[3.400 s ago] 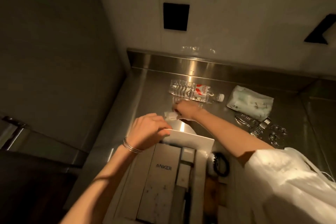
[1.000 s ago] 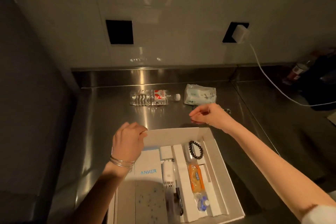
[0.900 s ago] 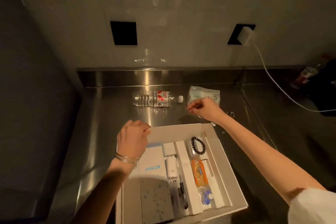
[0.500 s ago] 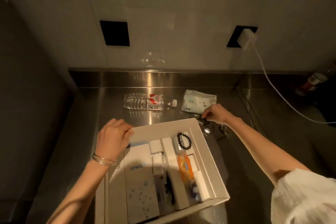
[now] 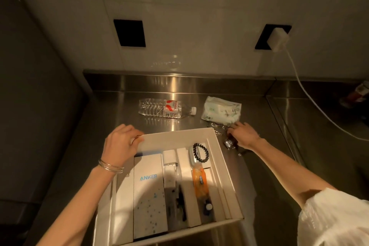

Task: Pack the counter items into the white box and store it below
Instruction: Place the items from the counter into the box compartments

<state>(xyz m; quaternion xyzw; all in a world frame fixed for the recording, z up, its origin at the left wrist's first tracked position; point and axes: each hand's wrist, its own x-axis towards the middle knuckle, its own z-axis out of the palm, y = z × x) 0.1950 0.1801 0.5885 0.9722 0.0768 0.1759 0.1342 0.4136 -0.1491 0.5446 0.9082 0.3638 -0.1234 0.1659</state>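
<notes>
Right hand is going for the silver jewellery; the box is only part filled.

The left hand [image 5: 123, 144] is keeping its fingers curled over the far-left corner of the white box [image 5: 171, 141], steadying it at 6 o'clock on the steel counter [image 5: 117, 110]. The box is lying open, already holding a charger carton [image 5: 148, 185], a bead bracelet [image 5: 200, 153] and an orange tube [image 5: 199, 181]. The water bottle [image 5: 163, 109] and wipes pack [image 5: 220, 113] are waiting unpacked at 12 and 1 o'clock. The right hand [image 5: 244, 135], raised over the box's far edge a second ago, is now settling on the silver chain [image 5: 217, 127] at 2 o'clock — whether it is pinching it, I cannot tell.

head view: looks steeply down, close over steel counter [image 5: 111, 124], facing wall.
</notes>
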